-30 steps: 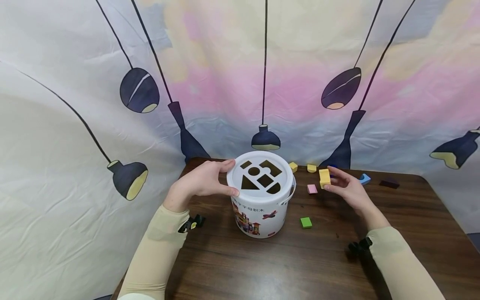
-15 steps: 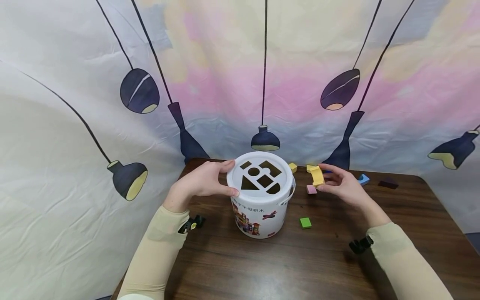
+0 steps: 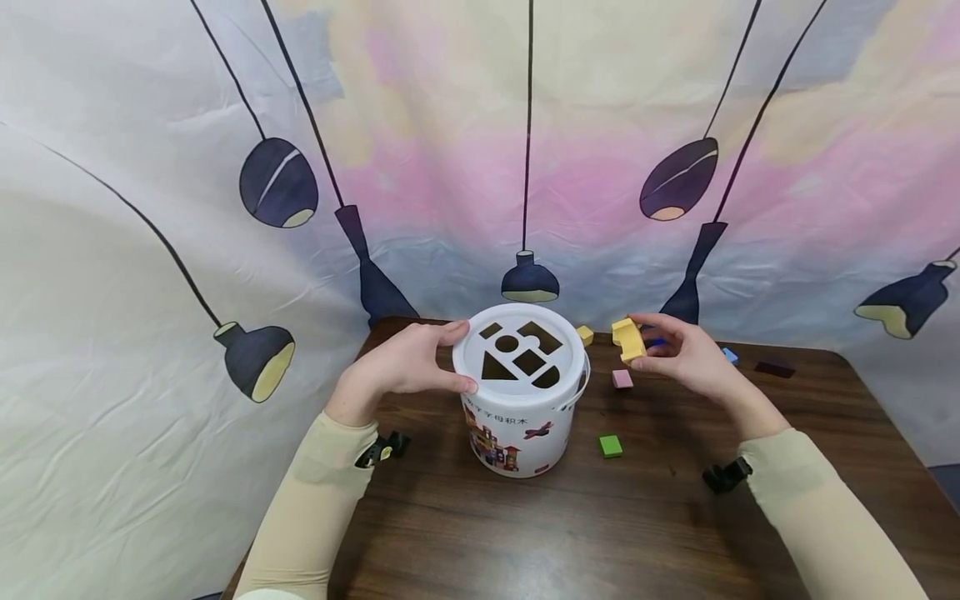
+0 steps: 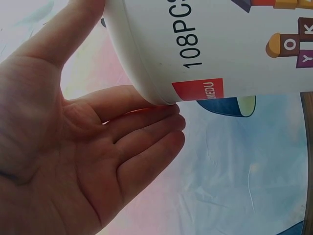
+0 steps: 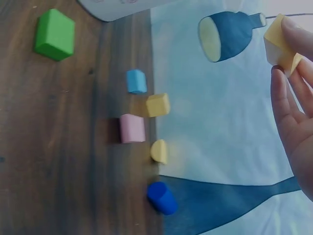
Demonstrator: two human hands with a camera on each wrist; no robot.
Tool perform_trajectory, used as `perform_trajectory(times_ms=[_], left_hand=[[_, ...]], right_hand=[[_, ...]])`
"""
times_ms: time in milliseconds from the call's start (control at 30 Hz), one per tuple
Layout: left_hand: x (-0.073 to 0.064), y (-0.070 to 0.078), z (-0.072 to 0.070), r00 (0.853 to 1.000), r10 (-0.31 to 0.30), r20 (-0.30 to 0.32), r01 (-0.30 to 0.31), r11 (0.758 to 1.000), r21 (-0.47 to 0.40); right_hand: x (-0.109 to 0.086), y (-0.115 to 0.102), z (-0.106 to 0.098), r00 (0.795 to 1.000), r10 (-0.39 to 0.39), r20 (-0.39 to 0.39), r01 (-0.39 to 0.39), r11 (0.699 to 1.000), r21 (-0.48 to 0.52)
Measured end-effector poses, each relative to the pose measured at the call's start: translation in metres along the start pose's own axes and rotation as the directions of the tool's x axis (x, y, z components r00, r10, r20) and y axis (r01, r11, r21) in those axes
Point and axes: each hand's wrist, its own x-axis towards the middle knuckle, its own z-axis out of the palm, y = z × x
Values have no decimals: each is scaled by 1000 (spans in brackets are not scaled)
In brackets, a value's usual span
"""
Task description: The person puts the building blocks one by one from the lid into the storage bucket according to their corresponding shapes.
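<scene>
A white toy-block bucket (image 3: 558,437) stands on the dark wooden table, its white lid (image 3: 517,313) cut with square, round, triangular and other shaped holes. My left hand (image 3: 401,358) grips the lid's left edge, thumb on the near side and fingers on the far side. In the left wrist view, the bucket's rim (image 4: 129,58) lies against the thumb and index finger. Right of the bucket, my right hand (image 3: 690,358) pinches a yellow arch-shaped block (image 3: 627,342) between thumb and fingertips, raised above the table. Its hollowed side faces left in the head view.
Near the bucket lie a green block (image 3: 611,447), a pink block (image 3: 622,379) and a yellow block (image 3: 585,335). The right wrist view also shows a blue cylinder (image 5: 163,198). Farther right are a light blue block (image 3: 729,356) and a dark block (image 3: 776,367). A lamp-patterned cloth (image 3: 450,167) hangs behind.
My right hand has moved left toward the bucket with the yellow block, turning it so its hollowed side shows. My left hand and the bucket have stayed put.
</scene>
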Motion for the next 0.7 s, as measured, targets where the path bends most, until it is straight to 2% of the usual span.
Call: perform_trajectory(times_ms=[100, 300, 567, 700], left_hand=[[1, -1, 0, 1000, 0, -7, 0, 1000, 3], [1, -1, 0, 1000, 0, -3, 0, 1000, 3], [1, -2, 0, 1000, 11, -10, -11, 1000, 5], [1, -2, 0, 1000, 13, -11, -13, 1000, 2]], right_hand=[[3, -10, -3, 999, -31, -5, 31, 999, -24], [8, -31, -6, 999, -45, 24, 46, 998, -50], [22, -54, -5, 988, -138, 70, 148, 976, -161], [32, -61, -2, 981, -167, 99, 182, 969, -165]])
